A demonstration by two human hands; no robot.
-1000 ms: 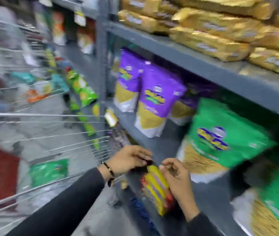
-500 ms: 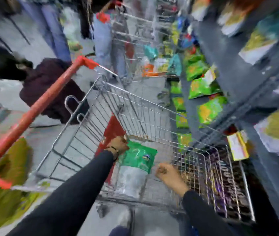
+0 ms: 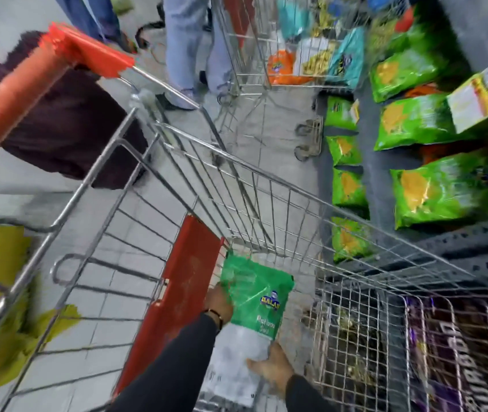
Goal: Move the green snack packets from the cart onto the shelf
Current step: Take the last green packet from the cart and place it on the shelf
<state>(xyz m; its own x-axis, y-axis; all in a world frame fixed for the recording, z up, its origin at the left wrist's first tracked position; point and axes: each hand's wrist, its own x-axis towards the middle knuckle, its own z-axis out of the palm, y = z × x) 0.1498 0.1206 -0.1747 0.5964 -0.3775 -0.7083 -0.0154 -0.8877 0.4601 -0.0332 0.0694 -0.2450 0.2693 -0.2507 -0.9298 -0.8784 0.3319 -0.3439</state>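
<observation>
A green and white snack packet [image 3: 254,295] lies on the bottom of the wire cart [image 3: 266,185], low in the head view. My left hand [image 3: 220,301] grips its left edge and my right hand [image 3: 272,368] holds its lower white end. The packet rests beside a red flap [image 3: 183,289] inside the cart. The grey shelf [image 3: 469,245] runs along the right, with lime-green packets [image 3: 433,191] lying on a lower level.
The cart's red handle [image 3: 37,81] crosses the upper left. A second cart [image 3: 296,40] with mixed packets stands ahead, and people's legs [image 3: 195,40] stand beside it. A person in dark clothes [image 3: 67,129] crouches at left. A wire basket [image 3: 433,352] holds purple packets at lower right.
I turned from the shelf down to the cart. Both hands left the yellow packet on the shelf, reached into the cart and closed on the green packet.
</observation>
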